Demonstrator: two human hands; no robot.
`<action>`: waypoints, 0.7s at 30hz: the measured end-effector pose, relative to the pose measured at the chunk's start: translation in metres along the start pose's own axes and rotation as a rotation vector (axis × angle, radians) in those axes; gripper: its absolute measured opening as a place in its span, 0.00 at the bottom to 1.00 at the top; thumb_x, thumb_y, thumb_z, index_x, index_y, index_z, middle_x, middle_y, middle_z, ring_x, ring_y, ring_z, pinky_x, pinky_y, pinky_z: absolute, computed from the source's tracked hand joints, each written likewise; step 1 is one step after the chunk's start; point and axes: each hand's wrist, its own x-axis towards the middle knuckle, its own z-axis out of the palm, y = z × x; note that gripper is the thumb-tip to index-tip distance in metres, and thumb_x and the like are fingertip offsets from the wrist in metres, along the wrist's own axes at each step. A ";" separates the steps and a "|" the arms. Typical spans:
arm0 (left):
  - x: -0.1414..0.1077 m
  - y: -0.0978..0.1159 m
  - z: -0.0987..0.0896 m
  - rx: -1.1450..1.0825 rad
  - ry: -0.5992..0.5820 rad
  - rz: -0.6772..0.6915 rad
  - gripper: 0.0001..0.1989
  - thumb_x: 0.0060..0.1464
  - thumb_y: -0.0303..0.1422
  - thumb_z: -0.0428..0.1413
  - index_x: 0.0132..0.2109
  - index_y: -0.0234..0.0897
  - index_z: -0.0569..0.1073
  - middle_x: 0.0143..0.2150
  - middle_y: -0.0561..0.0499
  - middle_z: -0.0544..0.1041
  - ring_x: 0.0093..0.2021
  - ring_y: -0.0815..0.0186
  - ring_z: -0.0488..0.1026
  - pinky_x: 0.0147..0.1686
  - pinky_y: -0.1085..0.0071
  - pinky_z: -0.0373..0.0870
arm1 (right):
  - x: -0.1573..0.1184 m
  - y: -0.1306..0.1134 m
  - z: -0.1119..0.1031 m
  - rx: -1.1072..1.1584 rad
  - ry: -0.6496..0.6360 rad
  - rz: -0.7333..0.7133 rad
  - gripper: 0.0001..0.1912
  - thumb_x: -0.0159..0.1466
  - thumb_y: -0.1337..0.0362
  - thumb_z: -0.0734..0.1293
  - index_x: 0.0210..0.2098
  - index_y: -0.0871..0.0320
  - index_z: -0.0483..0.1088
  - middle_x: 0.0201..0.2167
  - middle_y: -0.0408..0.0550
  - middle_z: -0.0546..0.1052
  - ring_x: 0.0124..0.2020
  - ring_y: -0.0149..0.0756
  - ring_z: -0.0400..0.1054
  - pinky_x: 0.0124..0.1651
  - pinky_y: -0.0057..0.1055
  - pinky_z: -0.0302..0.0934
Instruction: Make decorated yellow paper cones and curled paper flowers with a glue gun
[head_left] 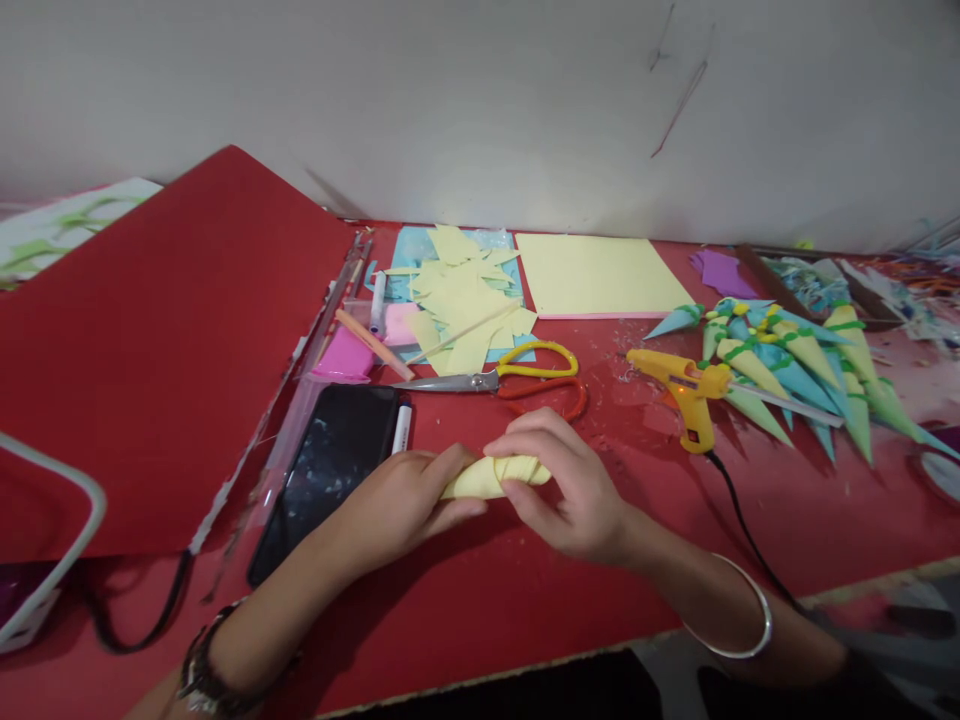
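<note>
A rolled piece of pale yellow paper (480, 480) is held between my two hands above the red table. My left hand (405, 500) pinches its left end with thumb and fingers. Around the right end, the fingers of my right hand (566, 485) are wrapped, and paper layers show there. Scissors (484, 382) with one yellow and one red handle lie just beyond my hands. To the left are a dark phone (326, 470) and a white marker (402, 428). A yellow glue gun (686, 390) rests to the right, its small light orange.
Yellow paper scraps (469, 300) lie on blue sheets at the back, beside a flat yellow sheet (604, 277). Several yellow and blue paper cones (799, 365) are piled right. A large red board (165, 350) stands left. The glue gun's black cord (739, 510) runs toward the front edge.
</note>
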 end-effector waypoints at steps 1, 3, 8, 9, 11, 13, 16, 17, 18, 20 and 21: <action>0.000 0.000 0.000 0.004 0.004 0.004 0.25 0.59 0.48 0.33 0.35 0.35 0.66 0.21 0.52 0.72 0.19 0.67 0.68 0.19 0.75 0.59 | 0.000 0.000 0.000 -0.012 -0.021 -0.009 0.14 0.60 0.70 0.60 0.46 0.59 0.62 0.38 0.49 0.67 0.40 0.33 0.62 0.43 0.32 0.62; -0.001 -0.001 0.001 0.010 -0.003 0.003 0.25 0.59 0.49 0.34 0.37 0.34 0.67 0.22 0.51 0.73 0.20 0.66 0.70 0.19 0.75 0.60 | 0.000 -0.002 -0.001 -0.029 -0.057 -0.026 0.14 0.61 0.71 0.58 0.47 0.60 0.61 0.38 0.49 0.66 0.40 0.33 0.61 0.43 0.32 0.62; -0.001 -0.001 0.002 0.002 -0.063 -0.018 0.27 0.59 0.50 0.33 0.39 0.33 0.67 0.24 0.48 0.75 0.22 0.65 0.72 0.20 0.74 0.62 | 0.000 -0.003 -0.002 -0.061 -0.097 -0.047 0.16 0.61 0.71 0.56 0.50 0.60 0.59 0.38 0.50 0.64 0.39 0.34 0.61 0.43 0.32 0.63; -0.001 -0.001 0.002 -0.006 -0.075 -0.020 0.28 0.59 0.50 0.33 0.40 0.33 0.67 0.25 0.48 0.75 0.22 0.65 0.72 0.20 0.74 0.62 | 0.001 -0.004 -0.002 -0.069 -0.100 -0.050 0.17 0.61 0.71 0.56 0.50 0.60 0.59 0.39 0.50 0.63 0.39 0.34 0.60 0.43 0.32 0.63; 0.000 -0.001 0.003 -0.023 -0.103 -0.023 0.27 0.59 0.49 0.34 0.44 0.33 0.67 0.25 0.48 0.75 0.22 0.64 0.72 0.20 0.74 0.62 | 0.001 -0.004 -0.001 -0.082 -0.106 -0.051 0.18 0.61 0.71 0.56 0.51 0.61 0.58 0.39 0.51 0.62 0.40 0.34 0.60 0.43 0.33 0.63; -0.001 -0.001 0.005 -0.037 -0.123 -0.032 0.26 0.59 0.49 0.35 0.46 0.33 0.66 0.25 0.48 0.75 0.22 0.64 0.72 0.20 0.73 0.63 | 0.002 -0.004 -0.001 -0.090 -0.125 -0.046 0.18 0.61 0.70 0.56 0.51 0.60 0.58 0.39 0.51 0.61 0.40 0.35 0.60 0.43 0.33 0.63; -0.001 -0.001 0.008 -0.056 -0.149 -0.067 0.24 0.59 0.48 0.37 0.45 0.33 0.66 0.26 0.47 0.75 0.23 0.63 0.72 0.21 0.73 0.63 | 0.003 -0.005 -0.001 -0.090 -0.160 -0.032 0.18 0.61 0.69 0.56 0.52 0.60 0.57 0.39 0.51 0.60 0.41 0.35 0.60 0.44 0.34 0.63; -0.001 0.000 0.009 -0.066 -0.159 -0.079 0.24 0.59 0.47 0.37 0.45 0.33 0.66 0.26 0.47 0.75 0.23 0.64 0.72 0.21 0.73 0.63 | 0.003 -0.005 -0.001 -0.086 -0.170 -0.026 0.19 0.61 0.69 0.56 0.52 0.61 0.57 0.39 0.51 0.60 0.42 0.36 0.59 0.45 0.34 0.63; -0.001 0.000 0.009 -0.079 -0.170 -0.088 0.23 0.59 0.47 0.37 0.44 0.32 0.66 0.26 0.47 0.74 0.23 0.64 0.71 0.21 0.73 0.63 | 0.002 -0.005 0.000 -0.079 -0.176 -0.023 0.19 0.61 0.68 0.57 0.52 0.61 0.57 0.40 0.51 0.60 0.42 0.36 0.59 0.45 0.34 0.63; 0.000 0.002 0.008 -0.119 -0.193 -0.104 0.22 0.59 0.46 0.37 0.43 0.32 0.65 0.26 0.48 0.74 0.23 0.64 0.70 0.21 0.73 0.63 | 0.002 -0.003 0.000 -0.054 -0.175 -0.024 0.21 0.60 0.67 0.58 0.53 0.61 0.56 0.41 0.52 0.59 0.43 0.36 0.59 0.46 0.34 0.62; 0.000 0.002 0.007 -0.144 -0.197 -0.114 0.21 0.59 0.45 0.37 0.42 0.33 0.65 0.27 0.48 0.73 0.23 0.65 0.70 0.22 0.73 0.63 | 0.002 -0.003 0.000 -0.038 -0.166 -0.025 0.23 0.60 0.66 0.59 0.54 0.60 0.56 0.42 0.52 0.60 0.43 0.36 0.59 0.47 0.35 0.61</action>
